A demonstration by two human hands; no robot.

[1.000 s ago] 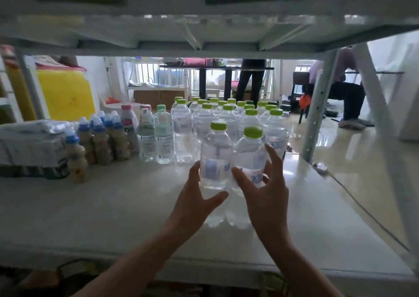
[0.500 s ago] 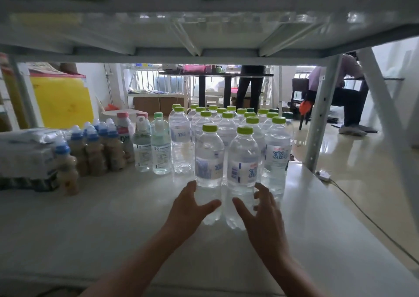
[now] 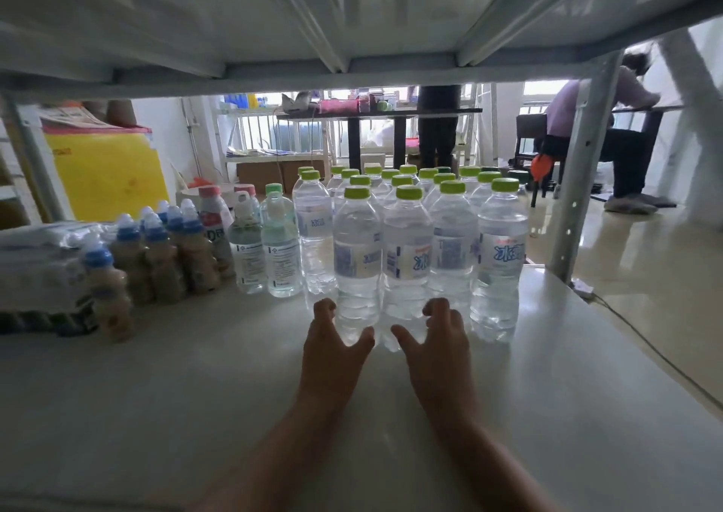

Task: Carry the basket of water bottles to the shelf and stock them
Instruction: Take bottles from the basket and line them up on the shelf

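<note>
The two front bottles (image 3: 357, 261) have been pushed back level with the row. The left hand (image 3: 332, 345) and right hand (image 3: 436, 339) are curled round their bases.

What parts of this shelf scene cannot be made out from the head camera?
- The basket: out of the frame.
- Rear water bottles: only caps show, front row hides them.
- Bottle labels: print too blurred to read.
- Left hand and right hand: fingertips curl behind two bottles, so the grip is unclear.

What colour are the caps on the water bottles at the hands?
Lime green caps, clearest in the head view.
</note>
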